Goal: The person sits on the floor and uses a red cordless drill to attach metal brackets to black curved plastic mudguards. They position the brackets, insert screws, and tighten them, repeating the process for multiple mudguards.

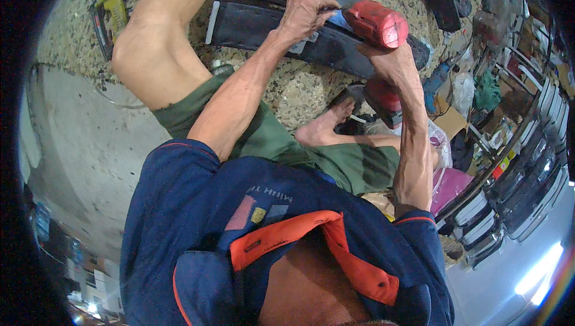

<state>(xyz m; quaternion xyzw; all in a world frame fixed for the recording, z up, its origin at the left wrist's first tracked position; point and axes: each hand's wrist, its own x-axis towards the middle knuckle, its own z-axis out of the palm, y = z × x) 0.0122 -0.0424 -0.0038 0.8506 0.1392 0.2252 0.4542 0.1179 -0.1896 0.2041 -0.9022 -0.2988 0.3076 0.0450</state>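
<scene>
I have the right hand clamped round the handle of a red power drill, whose nose points left over two long dark panels; the left hand is just beside that nose, over the panels, its fingers bent, and I cannot tell whether they pinch anything; the two hands are apart, with the drill's front between them. The panels lie side by side on the speckled floor, beyond the person's folded legs; from my end I also see a yellow-green and black tool near the knee at the upper left, a blue tool right of the drill, and a row of dark panels with pale edges along the right.
</scene>
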